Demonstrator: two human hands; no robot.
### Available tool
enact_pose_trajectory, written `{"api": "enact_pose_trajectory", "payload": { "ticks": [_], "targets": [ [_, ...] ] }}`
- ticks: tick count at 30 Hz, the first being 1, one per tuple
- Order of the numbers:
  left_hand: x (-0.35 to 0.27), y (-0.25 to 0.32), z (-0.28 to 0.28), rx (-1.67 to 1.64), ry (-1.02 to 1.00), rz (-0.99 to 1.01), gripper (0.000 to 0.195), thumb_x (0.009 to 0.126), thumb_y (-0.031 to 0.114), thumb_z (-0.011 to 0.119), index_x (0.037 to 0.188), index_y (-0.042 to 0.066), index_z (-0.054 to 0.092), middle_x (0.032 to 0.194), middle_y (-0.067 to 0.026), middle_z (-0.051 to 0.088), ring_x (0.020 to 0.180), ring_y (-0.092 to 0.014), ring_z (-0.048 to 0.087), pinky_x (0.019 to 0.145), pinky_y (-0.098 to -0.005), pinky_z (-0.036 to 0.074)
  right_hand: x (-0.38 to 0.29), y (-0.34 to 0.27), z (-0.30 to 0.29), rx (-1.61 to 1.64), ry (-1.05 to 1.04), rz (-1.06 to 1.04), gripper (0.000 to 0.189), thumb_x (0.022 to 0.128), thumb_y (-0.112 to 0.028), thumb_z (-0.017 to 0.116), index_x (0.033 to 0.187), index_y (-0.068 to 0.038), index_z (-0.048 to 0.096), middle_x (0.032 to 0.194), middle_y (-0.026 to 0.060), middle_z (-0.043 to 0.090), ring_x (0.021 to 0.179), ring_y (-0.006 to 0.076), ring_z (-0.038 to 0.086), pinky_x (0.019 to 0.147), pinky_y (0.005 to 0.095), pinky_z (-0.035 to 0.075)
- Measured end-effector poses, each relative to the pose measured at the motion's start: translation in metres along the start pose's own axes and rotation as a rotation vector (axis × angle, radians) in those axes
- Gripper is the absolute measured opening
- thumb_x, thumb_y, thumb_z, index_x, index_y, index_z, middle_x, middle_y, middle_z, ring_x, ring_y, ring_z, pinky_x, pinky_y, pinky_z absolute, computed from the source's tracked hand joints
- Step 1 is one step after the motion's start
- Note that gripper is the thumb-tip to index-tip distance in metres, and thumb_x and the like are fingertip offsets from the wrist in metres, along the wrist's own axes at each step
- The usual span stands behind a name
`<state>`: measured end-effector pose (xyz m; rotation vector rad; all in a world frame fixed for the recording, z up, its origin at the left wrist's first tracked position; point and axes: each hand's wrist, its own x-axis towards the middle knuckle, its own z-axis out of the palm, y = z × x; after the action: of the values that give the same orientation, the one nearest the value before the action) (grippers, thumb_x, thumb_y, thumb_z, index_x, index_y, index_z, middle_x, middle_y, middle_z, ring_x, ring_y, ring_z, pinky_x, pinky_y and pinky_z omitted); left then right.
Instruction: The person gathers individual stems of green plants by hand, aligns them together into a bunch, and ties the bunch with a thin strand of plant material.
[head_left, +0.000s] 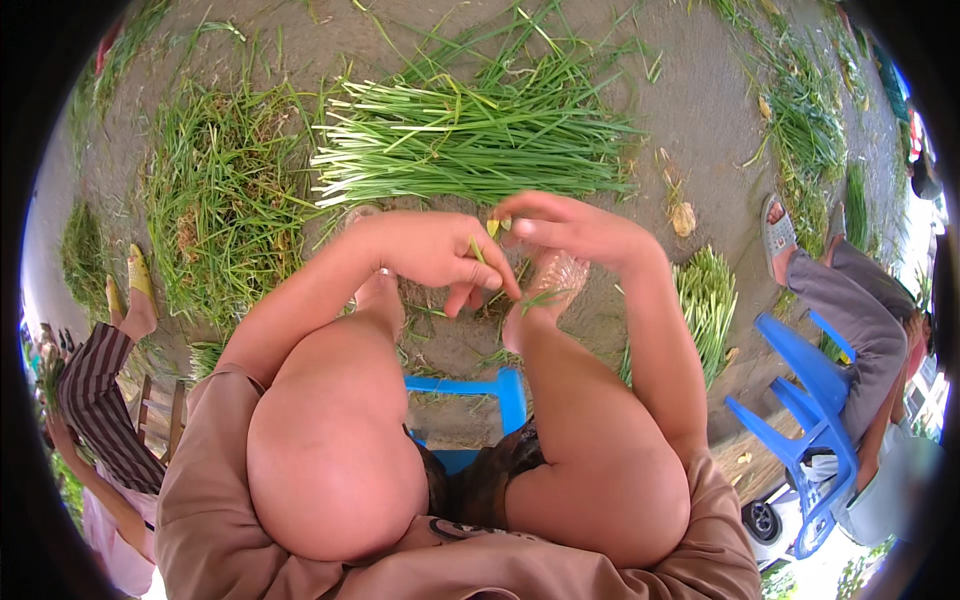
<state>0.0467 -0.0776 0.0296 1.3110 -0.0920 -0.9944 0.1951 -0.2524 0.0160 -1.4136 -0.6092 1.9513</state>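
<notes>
My left hand (442, 255) hangs over my shins with its fingers bent and a thin yellow-green leaf piece between thumb and forefinger. Beside it, my right hand (555, 225) is held palm down, slightly blurred, its fingers near small yellow leaf bits (495, 226); whether it grips them I cannot tell. In front of both hands lies a wide pile of garlic chives or similar green stalks (480, 150), pale ends to the left. A tangled heap of loose leaves (225, 202) is at the left. Near my right forearm, another bundle of stalks (705, 307) rests on the ground.
Blue plastic stool parts (510, 397) show between my legs. At the right, a person in grey trousers (862, 322) sits on a blue plastic chair (810, 375); more greens (806, 120) lie beyond. A person in striped trousers (105, 390) sits at the left. Scattered leaves litter the concrete.
</notes>
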Motion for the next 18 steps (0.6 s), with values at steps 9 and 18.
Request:
{"api": "enact_pose_trajectory", "payload": {
  "ticks": [9,18],
  "targets": [
    [0.009,-0.016,0.004,-0.314,-0.070,0.041,0.028,0.099,0.015,0.046,0.119,0.004,0.063,0.075,-0.0121,0.068,0.079,-0.018,0.069,0.075,-0.0308,0.056,0.017,0.016,0.042,0.538,-0.298,-0.134,0.083,0.084,-0.064,0.055,0.140,-0.010,0.025,0.116,0.0232,0.057,0.098,0.0277,0.062,0.084,0.0475,0.052],
    [0.022,-0.032,0.006,-0.367,-0.526,-0.057,0.052,0.097,0.016,0.050,0.144,0.004,0.030,0.093,-0.0183,0.066,0.087,-0.028,0.067,0.077,-0.0405,0.055,0.021,0.042,0.056,0.503,-0.678,0.026,0.087,0.084,-0.034,0.067,0.147,-0.013,0.011,0.110,0.0226,0.061,0.061,0.0215,0.066,0.042,0.0261,0.052]
  ]
}}
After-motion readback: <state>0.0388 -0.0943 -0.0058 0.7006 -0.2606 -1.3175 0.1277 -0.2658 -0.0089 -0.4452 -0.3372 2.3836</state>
